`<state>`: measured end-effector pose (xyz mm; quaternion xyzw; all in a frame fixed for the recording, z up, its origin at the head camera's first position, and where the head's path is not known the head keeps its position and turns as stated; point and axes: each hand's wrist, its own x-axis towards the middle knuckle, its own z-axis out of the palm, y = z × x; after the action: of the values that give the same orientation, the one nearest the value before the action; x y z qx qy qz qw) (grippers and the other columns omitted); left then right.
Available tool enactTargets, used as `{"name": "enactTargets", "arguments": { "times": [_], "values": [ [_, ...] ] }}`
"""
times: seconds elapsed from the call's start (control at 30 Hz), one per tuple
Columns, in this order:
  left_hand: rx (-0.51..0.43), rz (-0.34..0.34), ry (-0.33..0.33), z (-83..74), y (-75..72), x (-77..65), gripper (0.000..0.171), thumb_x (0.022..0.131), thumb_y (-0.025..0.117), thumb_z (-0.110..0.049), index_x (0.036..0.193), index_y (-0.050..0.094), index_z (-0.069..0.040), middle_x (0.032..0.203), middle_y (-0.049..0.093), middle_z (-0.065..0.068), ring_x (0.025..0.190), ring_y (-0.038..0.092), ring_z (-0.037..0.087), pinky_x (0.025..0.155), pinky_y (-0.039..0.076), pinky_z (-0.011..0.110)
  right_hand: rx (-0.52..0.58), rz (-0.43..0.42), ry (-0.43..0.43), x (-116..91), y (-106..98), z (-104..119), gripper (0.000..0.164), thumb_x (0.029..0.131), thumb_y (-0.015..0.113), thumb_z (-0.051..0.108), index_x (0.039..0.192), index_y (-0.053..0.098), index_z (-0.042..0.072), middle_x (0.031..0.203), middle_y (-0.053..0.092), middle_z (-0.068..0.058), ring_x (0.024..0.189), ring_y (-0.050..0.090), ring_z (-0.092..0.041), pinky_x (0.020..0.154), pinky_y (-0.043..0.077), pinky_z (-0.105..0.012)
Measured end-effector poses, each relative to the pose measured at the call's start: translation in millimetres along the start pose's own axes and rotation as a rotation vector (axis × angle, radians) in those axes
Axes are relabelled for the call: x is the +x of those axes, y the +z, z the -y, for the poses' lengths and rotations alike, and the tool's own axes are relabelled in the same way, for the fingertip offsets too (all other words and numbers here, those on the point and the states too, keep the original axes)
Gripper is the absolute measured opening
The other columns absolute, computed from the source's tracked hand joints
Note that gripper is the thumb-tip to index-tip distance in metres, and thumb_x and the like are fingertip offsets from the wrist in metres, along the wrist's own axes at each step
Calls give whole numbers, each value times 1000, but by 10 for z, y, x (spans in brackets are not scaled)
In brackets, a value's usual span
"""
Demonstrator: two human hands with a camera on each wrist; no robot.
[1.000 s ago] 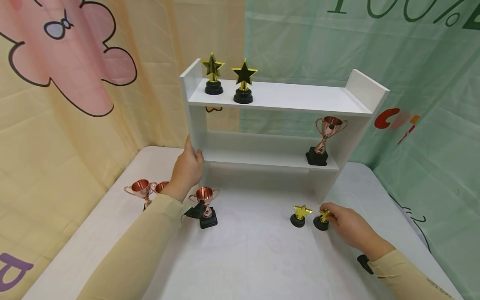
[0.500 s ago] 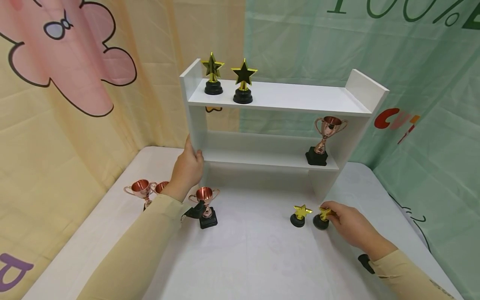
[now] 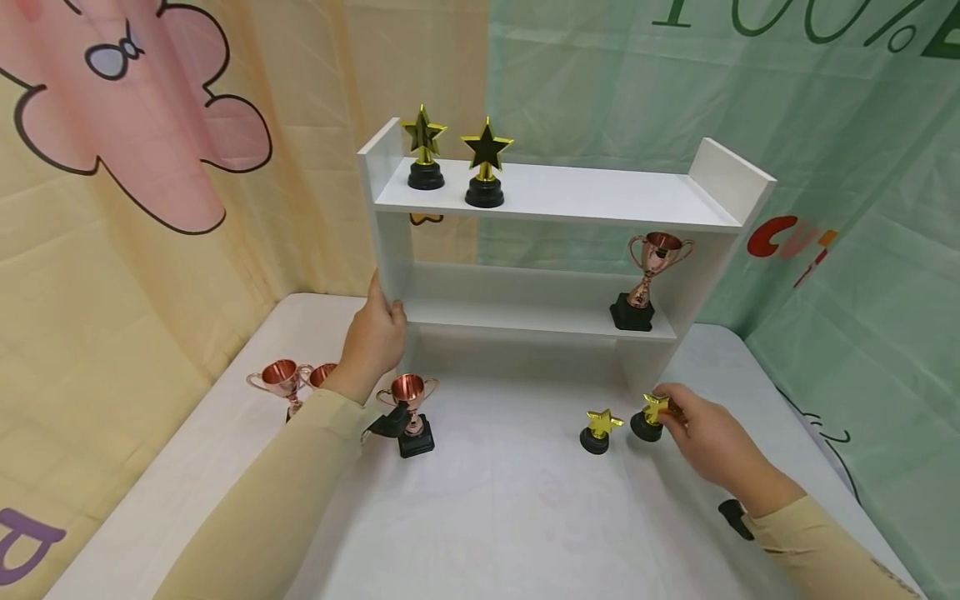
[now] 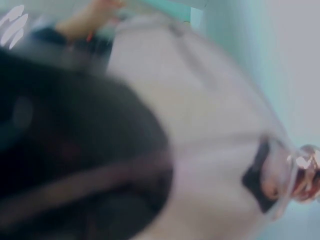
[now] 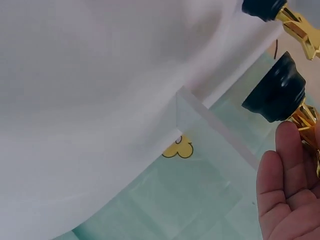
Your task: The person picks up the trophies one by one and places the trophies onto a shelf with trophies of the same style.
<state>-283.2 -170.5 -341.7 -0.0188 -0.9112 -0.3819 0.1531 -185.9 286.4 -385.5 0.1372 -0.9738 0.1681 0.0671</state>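
Note:
My left hand (image 3: 373, 340) holds the left side panel of a white shelf unit (image 3: 540, 302), its thumb at the front edge; the other fingers are mostly hidden. With my right hand (image 3: 708, 435) I pinch a gold star trophy (image 3: 655, 407) by its star; the black base (image 5: 279, 90) looks lifted off the table in the right wrist view. Just left of it stands another gold star trophy (image 3: 598, 431). A copper cup trophy (image 3: 411, 415) is under my left wrist. The left wrist view is blurred and hides the left hand.
Two star trophies, one at the left (image 3: 425, 148) and one beside it (image 3: 486, 163), stand on the top shelf. A copper cup (image 3: 647, 283) occupies the middle shelf's right end. More copper cups (image 3: 281, 379) stand left of my forearm on the white-covered table (image 3: 510, 517).
My right hand has moved up and slightly right, away from me, with the star trophy it pinches. The left hand stays on the shelf panel.

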Motion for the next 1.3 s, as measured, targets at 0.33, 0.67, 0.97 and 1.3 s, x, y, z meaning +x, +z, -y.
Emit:
{"name": "enactTargets", "arguments": {
  "times": [0.33, 0.67, 0.97, 1.3],
  "values": [
    [8, -9, 9, 8, 3, 0, 67, 112, 36, -25, 170, 4, -12, 147, 55, 37, 126, 61, 55, 105, 48, 68, -6, -135, -78, 4, -162, 115, 45, 101, 68, 5, 145, 58, 6, 116, 76, -18, 99, 74, -35, 80, 62, -52],
    [23, -11, 18, 20, 7, 6, 67, 112, 36, -25, 170, 5, -12, 144, 56, 39, 124, 62, 56, 103, 48, 68, -76, -351, -240, 18, -261, 247, 65, 91, 77, -3, 151, 57, 6, 99, 76, -9, 77, 63, -15, 62, 54, -31],
    [22, -2, 14, 19, 5, 7, 67, 112, 35, -25, 170, 3, -12, 145, 55, 38, 125, 62, 56, 105, 48, 68, -71, -436, -307, 61, -361, 352, 70, 87, 79, -5, 152, 56, 7, 99, 77, -12, 76, 66, -20, 61, 56, -35],
    [14, 7, 4, 22, 6, 9, 68, 112, 35, -26, 170, 2, -14, 147, 54, 38, 126, 61, 56, 105, 48, 68, -10, -527, -365, 155, -479, 486, 65, 85, 79, -9, 146, 62, 4, 95, 75, -11, 73, 49, -10, 60, 38, -15]
  ]
}}
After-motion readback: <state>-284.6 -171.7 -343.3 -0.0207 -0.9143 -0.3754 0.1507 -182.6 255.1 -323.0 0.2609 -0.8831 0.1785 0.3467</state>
